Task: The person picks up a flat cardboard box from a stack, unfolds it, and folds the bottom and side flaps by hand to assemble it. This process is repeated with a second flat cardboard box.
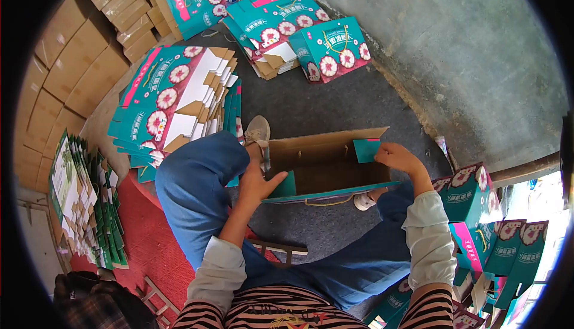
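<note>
An open-topped cardboard box (326, 173), brown inside and teal outside, lies between my knees with a yellow cord handle along its near side. Small teal flaps are folded inward at its left and right ends. My left hand (257, 184) is at the left end, thumb stretched out over the left flap and fingers apart against the box wall. At the right end, my right hand (397, 158) has its fingers pinched on the edge by the right teal flap (366, 150).
Flattened teal cartons (161, 93) are stacked at upper left, more (275, 21) at the top beside an assembled box (332, 51). Green cartons (86, 200) stand at far left, brown boxes (72, 60) behind. Teal boxes (469, 203) fill the right. A concrete wall (454, 60) rises upper right.
</note>
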The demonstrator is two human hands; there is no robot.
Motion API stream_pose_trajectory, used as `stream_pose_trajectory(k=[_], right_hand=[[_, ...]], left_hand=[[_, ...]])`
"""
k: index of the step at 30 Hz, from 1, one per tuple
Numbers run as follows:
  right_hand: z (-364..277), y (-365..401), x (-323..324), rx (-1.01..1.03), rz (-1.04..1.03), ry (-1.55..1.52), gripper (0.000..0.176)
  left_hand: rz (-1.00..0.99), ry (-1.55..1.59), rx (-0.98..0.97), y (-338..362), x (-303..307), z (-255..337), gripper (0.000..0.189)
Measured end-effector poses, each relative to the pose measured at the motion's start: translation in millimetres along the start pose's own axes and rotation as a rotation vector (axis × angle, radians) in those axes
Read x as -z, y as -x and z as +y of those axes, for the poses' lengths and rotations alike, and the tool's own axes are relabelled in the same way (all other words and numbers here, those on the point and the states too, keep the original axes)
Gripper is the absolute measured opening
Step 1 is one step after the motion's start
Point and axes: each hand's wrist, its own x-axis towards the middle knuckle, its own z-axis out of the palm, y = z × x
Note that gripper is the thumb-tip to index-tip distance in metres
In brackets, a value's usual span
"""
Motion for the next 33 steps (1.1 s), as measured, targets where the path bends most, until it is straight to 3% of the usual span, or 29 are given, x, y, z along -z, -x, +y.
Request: stream_pose_trajectory(k=[1, 4, 8, 10, 11, 14, 17, 19, 23, 26, 27, 29, 33], right_hand=[[-2, 1, -3, 0.038, 0.013, -0.004, 0.032], [-1, 0, -8, 0.099, 0.075, -0.066, 0.026], [40, -17, -5, 0.057, 0.009, -0.421, 0.025], [32, -22, 1, 0.092, 0.050, -0.466, 0.025], [26, -22, 1, 0.109, 0.069, -0.488, 0.025], [36, -40, -23, 0.318, 0.362, 0.300, 0.023], [0, -16, -27, 0.242, 0.399, 0.480, 0.021], [-12, -22, -32, 0.208, 0.259, 0.689, 0.021], [-25, -32, -53, 0.268, 0.131, 0.866, 0.027], [-26, -31, -61, 0.195, 0.293, 0.568, 0.023], [-15, -36, -63, 0.199, 0.261, 0.503, 0.027], [13, -53, -63, 0.210, 0.197, 0.375, 0.035], [16, -62, -39, -0.010, 0.129, -0.058, 0.068]], left_hand=[[0.023, -0.187, -0.082, -5, 1, 2, 0.053], [-0.185, -0.271, 0.062, -29, 1, 17, 0.052], [0.013, -0.267, -0.053, -25, -5, 16, 0.050], [0.166, -0.258, -0.159, -15, -12, 21, 0.052], [0.140, -0.324, -0.150, -12, -19, 17, 0.053], [0.070, -0.474, -0.137, -21, -31, 7, 0.057], [0.043, -0.476, -0.184, -29, -28, 10, 0.062], [0.120, -0.418, -0.308, -29, -19, 16, 0.064], [0.024, -0.395, -0.343, -28, -12, 25, 0.057], [0.014, -0.368, -0.400, -28, -10, 24, 0.047], [0.007, -0.362, -0.415, -29, -9, 23, 0.046], [-0.002, -0.350, -0.439, -31, -9, 21, 0.043], [-0.032, -0.292, -0.419, -33, -11, 18, 0.042]])
